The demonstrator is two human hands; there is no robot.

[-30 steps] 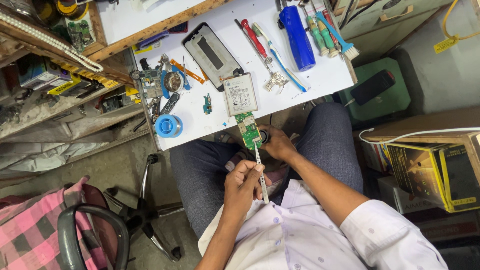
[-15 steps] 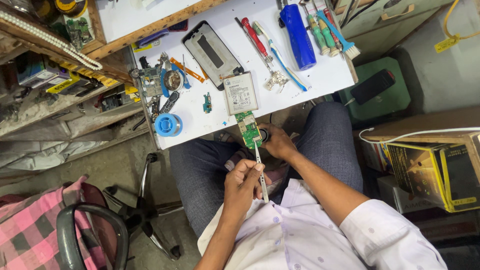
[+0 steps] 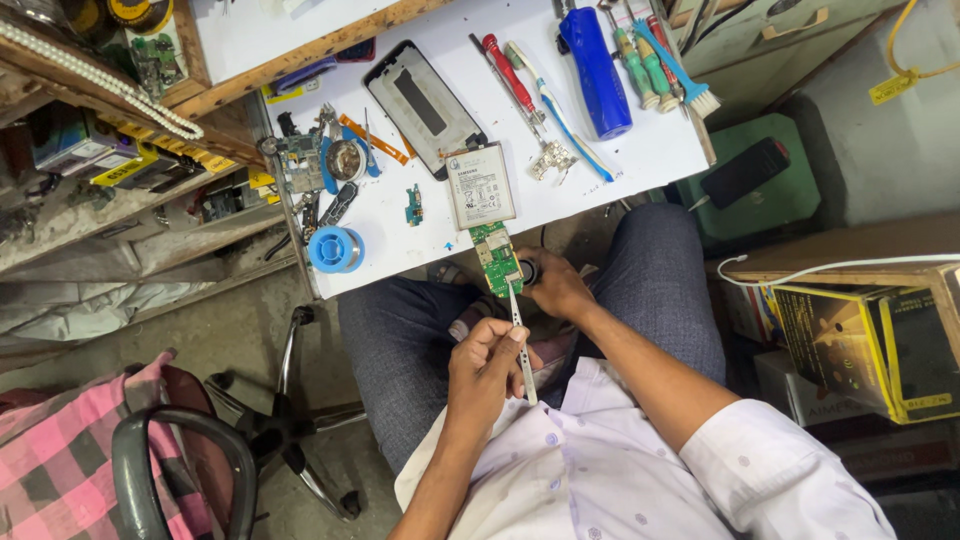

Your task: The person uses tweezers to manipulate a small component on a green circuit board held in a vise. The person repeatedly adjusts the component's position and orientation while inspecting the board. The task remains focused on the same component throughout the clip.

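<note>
Green circuit board (image 3: 497,258) juts over the near edge of the white desk (image 3: 650,150), just below a flat battery (image 3: 481,186). One hand (image 3: 556,285), its fingers curled shut, steadies the board from beside it. The other hand (image 3: 486,372) pinches metal tweezers (image 3: 521,340) closed-fisted, their tip touching the board's lower end. A blue solder spool (image 3: 336,249) sits nearby.

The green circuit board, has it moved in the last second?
No. The green circuit board sits at the same spot just below the white battery at the table edge.
</note>
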